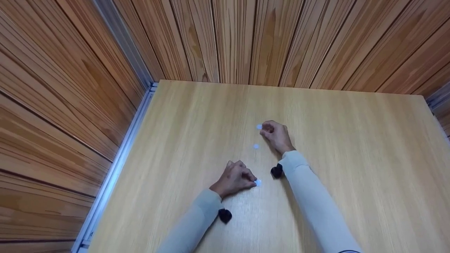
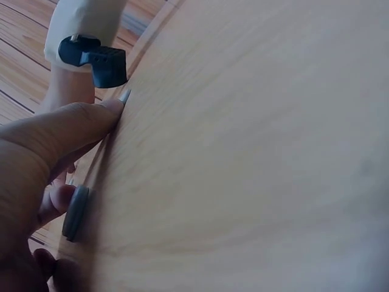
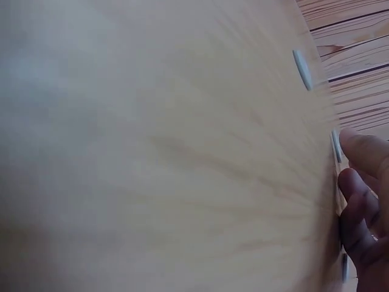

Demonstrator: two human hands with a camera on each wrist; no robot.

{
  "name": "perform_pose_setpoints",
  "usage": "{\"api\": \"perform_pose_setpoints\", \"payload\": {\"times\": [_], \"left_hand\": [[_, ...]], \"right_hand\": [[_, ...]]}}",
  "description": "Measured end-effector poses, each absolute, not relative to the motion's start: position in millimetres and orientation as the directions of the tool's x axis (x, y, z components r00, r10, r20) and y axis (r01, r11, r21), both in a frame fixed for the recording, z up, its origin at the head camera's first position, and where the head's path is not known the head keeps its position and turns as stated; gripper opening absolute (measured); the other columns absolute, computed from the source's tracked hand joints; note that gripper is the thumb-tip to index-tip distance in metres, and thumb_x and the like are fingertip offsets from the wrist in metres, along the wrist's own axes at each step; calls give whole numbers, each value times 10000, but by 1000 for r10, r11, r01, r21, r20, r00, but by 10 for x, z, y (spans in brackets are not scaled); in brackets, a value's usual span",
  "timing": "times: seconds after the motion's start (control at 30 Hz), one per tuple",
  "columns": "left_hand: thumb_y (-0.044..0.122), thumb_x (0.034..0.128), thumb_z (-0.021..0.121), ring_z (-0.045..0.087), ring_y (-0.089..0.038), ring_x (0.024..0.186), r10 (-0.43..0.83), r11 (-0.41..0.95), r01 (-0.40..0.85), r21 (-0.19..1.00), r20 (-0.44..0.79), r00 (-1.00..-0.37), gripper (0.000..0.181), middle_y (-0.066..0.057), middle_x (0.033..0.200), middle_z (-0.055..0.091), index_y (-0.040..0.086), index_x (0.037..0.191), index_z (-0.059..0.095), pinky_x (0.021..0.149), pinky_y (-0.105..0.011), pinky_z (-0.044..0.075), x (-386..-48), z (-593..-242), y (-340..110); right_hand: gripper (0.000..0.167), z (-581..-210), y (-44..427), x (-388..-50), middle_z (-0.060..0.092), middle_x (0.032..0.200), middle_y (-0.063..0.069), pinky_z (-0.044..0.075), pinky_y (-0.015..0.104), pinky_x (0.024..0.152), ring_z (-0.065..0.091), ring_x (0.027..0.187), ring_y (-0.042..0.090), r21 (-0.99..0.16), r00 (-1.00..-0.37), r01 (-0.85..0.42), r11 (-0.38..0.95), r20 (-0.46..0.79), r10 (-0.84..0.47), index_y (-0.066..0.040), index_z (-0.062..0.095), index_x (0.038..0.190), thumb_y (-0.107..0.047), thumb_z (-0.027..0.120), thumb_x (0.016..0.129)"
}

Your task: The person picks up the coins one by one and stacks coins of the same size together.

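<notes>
Three small white discs form a rough line on the wooden table. At the nearest disc (image 1: 258, 182), my left hand (image 1: 233, 178) pinches its left edge between thumb and index finger. Farther back, my right hand (image 1: 277, 135) has thumb and index finger curled at the right edge of the far disc (image 1: 259, 127). The middle disc (image 1: 256, 146) lies untouched between them. In the left wrist view, a dark grey round piece (image 2: 75, 213) shows beside the fingers of my left hand (image 2: 55, 146). The right wrist view has the fingertips of my right hand (image 3: 364, 188) against a disc (image 3: 337, 146).
The table (image 1: 351, 140) extends on both sides of the arms. Wood-plank walls (image 1: 232, 38) rise behind it and at the left, with a metal rail (image 1: 116, 168) along the left edge. A black wrist device (image 1: 225, 215) hangs by the left sleeve, another (image 1: 276, 171) by the right.
</notes>
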State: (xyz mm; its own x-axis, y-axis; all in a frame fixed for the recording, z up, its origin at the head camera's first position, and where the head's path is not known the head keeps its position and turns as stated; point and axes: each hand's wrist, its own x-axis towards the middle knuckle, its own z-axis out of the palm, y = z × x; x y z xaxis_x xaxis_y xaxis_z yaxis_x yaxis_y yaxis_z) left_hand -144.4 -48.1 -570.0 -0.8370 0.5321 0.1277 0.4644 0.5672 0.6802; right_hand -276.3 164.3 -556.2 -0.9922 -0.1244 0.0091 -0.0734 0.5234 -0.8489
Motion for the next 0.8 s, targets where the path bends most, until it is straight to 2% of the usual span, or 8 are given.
{"api": "perform_pose_setpoints", "payload": {"times": [0.43, 0.57, 0.8], "left_hand": [[307, 816, 839, 476, -17, 803, 520, 580, 420, 698, 80, -851, 86, 198, 793, 621, 236, 851, 807, 795, -299, 282, -1430, -5682, -458], [312, 813, 842, 478, -16, 794, 520, 575, 434, 693, 100, -848, 88, 190, 782, 615, 238, 846, 808, 795, -299, 285, -1438, -5690, -464], [316, 816, 838, 468, -15, 793, 518, 581, 427, 693, 90, -851, 90, 192, 782, 601, 239, 848, 807, 796, -298, 280, -1454, -5700, -474]], "right_hand": [[270, -5538, 1596, -2850, 674, 1197, 128, 486, 395, 922, 621, 1081, 248, -853, -989, -53, 520, -28, -148, -11, 661, 1197, -77, 700, 938], [247, -5528, 1579, -2860, 674, 1177, 136, 499, 388, 909, 630, 1071, 252, -866, -988, -35, 498, -45, -149, 3, 660, 1183, -55, 684, 944], [205, -5530, 1594, -2856, 680, 1126, 105, 499, 378, 880, 635, 1027, 233, -856, -986, -6, 518, -81, -146, -32, 662, 1147, -80, 685, 950]]}}
